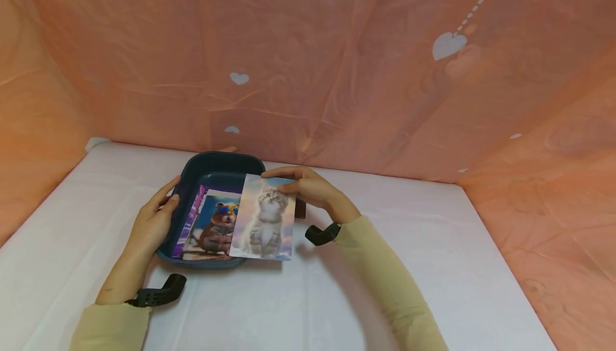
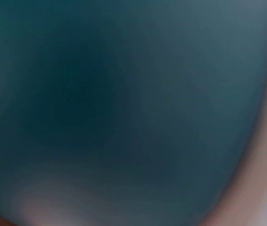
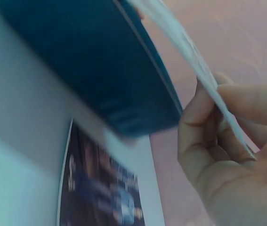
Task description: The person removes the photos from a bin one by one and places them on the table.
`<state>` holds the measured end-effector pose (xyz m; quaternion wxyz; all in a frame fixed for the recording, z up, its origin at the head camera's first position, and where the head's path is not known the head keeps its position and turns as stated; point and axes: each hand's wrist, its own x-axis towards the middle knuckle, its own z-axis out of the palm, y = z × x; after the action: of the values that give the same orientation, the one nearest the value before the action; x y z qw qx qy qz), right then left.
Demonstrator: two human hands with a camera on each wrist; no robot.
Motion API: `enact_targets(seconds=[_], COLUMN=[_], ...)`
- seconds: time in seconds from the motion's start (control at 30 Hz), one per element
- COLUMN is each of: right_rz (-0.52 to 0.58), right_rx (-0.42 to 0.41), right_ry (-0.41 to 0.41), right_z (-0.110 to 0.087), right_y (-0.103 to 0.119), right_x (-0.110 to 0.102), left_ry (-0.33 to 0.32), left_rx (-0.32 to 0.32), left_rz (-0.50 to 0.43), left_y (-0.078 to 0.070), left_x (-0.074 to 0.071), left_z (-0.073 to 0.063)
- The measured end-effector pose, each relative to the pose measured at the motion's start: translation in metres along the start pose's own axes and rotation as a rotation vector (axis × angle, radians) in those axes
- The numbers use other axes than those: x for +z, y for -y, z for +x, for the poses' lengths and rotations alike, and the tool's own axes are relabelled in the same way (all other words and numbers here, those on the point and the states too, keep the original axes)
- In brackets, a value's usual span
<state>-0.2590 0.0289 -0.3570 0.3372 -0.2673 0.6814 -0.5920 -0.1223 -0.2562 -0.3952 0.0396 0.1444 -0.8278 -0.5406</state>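
A dark teal plastic bin (image 1: 218, 162) stands toward the back left of the table. My left hand (image 1: 153, 221) grips its left side. Inside it lie a picture card of a bear in sunglasses (image 1: 216, 228) and a purple piece (image 1: 190, 228) partly under that card. Between thumb and fingers, my right hand (image 1: 308, 186) pinches a kitten picture card (image 1: 267, 217) by its upper right edge, over the bin's right side. Several thin layers show along the held edge (image 3: 208, 87) in the right wrist view. The left wrist view is a blur of the bin's wall (image 2: 171, 94).
A dark printed card (image 3: 102, 183) lies on the white table (image 1: 385, 308) beside the bin, mostly hidden behind my right hand in the head view. An orange cloth (image 1: 313, 62) with white hearts hangs along the table's back and sides.
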Motion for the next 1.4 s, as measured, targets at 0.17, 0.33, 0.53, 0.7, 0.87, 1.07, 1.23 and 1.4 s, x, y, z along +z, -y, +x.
enact_targets(seconds=[0.17,0.33,0.53,0.7,0.87,1.07,1.23,1.4], right_rz=[-0.004,0.005,-0.023,-0.09,-0.124,-0.156,-0.193,-0.188], right_rx=[0.029,0.046,0.066,0.102,0.116,0.152,0.197,0.204], right_ry=[-0.032,-0.062,-0.095,-0.148,-0.189,-0.198,-0.208,-0.191], right_z=[-0.012,-0.023,-0.031,-0.038,-0.047,-0.054,-0.057,-0.06], right_y=[-0.005,-0.011,-0.019,-0.023,-0.026,-0.028,-0.031,-0.035], right_x=[-0.017,-0.032,-0.046,-0.06,-0.074,-0.092,-0.104,-0.11], left_ry=[0.005,0.005,-0.015,-0.013,-0.012,-0.009,-0.001,0.004], left_rx=[-0.01,-0.001,-0.001,-0.017,-0.019,-0.026,-0.035,-0.026], left_rz=[-0.005,0.002,-0.006,-0.004,-0.001,0.005,0.004,0.002], left_y=[-0.001,-0.001,0.0,0.0,0.0,-0.001,-0.001,0.0], left_x=[0.0,0.001,0.0,0.0,0.0,0.0,-0.001,-0.001], left_z=[0.0,0.001,0.0,0.0,0.0,0.0,0.0,-0.001])
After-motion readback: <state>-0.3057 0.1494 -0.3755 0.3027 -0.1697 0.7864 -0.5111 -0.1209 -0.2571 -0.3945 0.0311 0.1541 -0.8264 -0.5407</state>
